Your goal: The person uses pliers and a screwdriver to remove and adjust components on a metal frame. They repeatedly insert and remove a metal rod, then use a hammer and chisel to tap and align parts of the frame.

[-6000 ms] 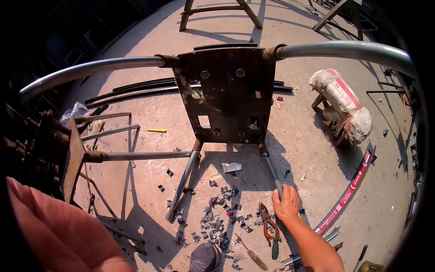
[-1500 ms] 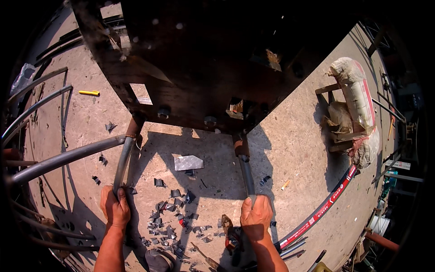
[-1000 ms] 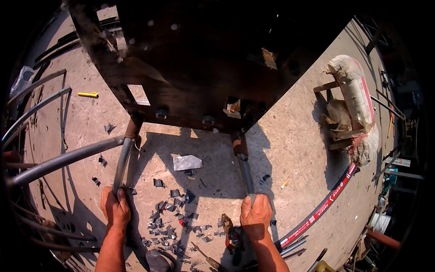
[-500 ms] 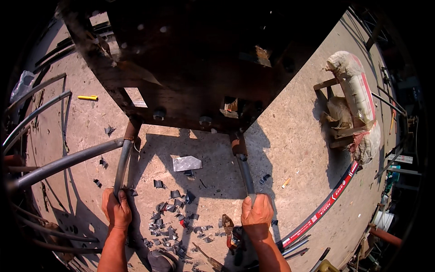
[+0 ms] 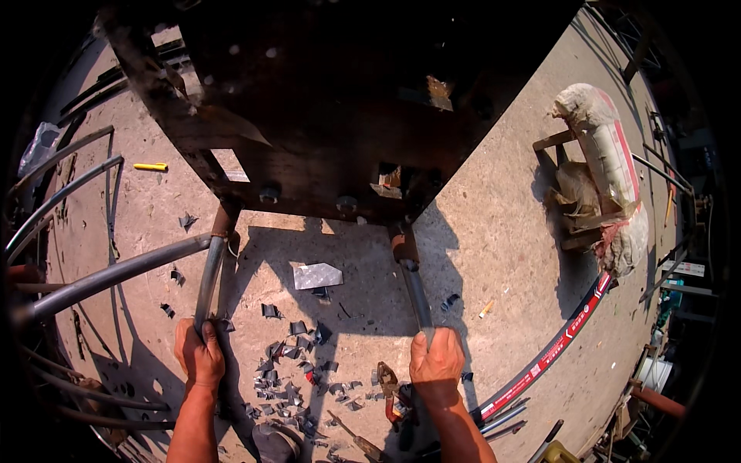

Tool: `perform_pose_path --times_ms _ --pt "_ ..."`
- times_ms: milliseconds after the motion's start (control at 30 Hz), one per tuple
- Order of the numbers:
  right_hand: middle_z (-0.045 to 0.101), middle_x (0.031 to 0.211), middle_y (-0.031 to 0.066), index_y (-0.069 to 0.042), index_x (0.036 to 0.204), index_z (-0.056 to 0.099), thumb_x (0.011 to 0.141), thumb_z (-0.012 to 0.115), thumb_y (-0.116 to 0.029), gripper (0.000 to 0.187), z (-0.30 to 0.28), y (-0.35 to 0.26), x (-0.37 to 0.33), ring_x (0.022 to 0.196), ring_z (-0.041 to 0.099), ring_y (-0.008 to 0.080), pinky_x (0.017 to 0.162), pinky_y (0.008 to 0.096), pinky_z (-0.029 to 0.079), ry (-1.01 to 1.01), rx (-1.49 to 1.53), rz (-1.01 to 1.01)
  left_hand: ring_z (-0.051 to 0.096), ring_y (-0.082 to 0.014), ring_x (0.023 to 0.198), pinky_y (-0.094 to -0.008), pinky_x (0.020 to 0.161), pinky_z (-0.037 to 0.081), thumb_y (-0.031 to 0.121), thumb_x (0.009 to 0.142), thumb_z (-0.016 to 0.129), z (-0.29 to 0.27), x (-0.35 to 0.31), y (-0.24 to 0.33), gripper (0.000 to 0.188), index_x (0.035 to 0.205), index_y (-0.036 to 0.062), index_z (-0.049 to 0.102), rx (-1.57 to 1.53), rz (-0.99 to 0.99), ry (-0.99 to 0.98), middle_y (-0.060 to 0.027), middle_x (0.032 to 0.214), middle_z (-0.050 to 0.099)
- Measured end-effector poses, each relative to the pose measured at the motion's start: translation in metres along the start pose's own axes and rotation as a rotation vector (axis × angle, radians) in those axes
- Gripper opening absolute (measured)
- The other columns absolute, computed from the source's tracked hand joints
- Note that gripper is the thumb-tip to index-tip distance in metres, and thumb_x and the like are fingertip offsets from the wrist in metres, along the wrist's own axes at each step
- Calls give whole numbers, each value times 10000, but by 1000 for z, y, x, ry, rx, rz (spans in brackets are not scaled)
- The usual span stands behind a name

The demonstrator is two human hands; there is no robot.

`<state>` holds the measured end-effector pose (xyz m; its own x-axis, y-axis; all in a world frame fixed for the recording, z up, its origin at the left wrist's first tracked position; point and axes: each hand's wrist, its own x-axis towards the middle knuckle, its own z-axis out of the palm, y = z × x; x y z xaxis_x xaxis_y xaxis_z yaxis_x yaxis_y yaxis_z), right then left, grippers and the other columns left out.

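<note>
My left hand (image 5: 199,353) is closed round the lower end of a grey metal pipe (image 5: 208,282). My right hand (image 5: 438,356) grips a second grey metal pipe (image 5: 417,297) in the same way. Each pipe runs up into a rusty sleeve, the left sleeve (image 5: 225,220) and the right sleeve (image 5: 404,247), at the lower edge of a big dark metal frame (image 5: 309,166) with square openings and bolts. Pliers with red handles (image 5: 388,382) lie on the ground beside my right hand. My fingertips are partly hidden behind the pipes.
Cut dark scraps (image 5: 289,393) and a pale flat piece (image 5: 318,276) litter the concrete. A long pipe (image 5: 116,276) and bent tubes (image 5: 65,201) occupy the left, near a yellow marker (image 5: 150,167). To the right are a padded stool (image 5: 610,162) and a red-labelled curved strip (image 5: 548,355).
The right pipe and my right hand have shifted very slightly left, along with the dark frame's right side. Both hands keep their grip.
</note>
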<state>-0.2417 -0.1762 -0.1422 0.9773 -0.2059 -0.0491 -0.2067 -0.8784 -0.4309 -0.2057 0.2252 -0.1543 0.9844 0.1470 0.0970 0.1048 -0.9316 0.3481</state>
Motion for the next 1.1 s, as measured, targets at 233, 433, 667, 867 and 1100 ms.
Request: perform_pose_path --times_ms 233,433,667,867,1100 --pt "538 879 235 -2 950 512 1053 590 -273 300 0 1 0 809 574 478 689 550 469 8 0 -11 565 -426 799 -494 724 442 361 1110 475 1 -1 -1 422 907 7 585 20 -13 3 -194 850 549" --pt "538 876 228 -6 949 511 1043 604 -271 296 1 0 -1 807 574 477 684 553 465 4 4 4 584 -427 820 -497 736 454 389 1108 474 2 -3 -5 441 920 14 610 47 -5 -7 -193 868 574" --pt "529 867 227 -11 931 498 1046 601 -278 309 -1 0 0 801 570 477 676 554 455 -7 7 11 589 -424 817 -497 734 455 393 1105 478 1 -2 -2 444 928 17 634 37 -17 -13 -189 862 585" --pt "525 871 235 -7 931 497 1057 587 -287 321 1 0 -1 802 569 481 683 555 459 11 5 6 591 -420 811 -498 728 455 368 1105 485 1 -2 -2 434 915 15 649 36 -17 -12 -189 861 583" --pt "529 881 247 6 938 499 1067 570 -293 333 1 0 -1 806 564 488 697 552 464 12 6 2 576 -438 795 -499 702 446 361 1080 537 2 -2 -5 381 928 24 633 -2 -29 -5 -196 850 565"
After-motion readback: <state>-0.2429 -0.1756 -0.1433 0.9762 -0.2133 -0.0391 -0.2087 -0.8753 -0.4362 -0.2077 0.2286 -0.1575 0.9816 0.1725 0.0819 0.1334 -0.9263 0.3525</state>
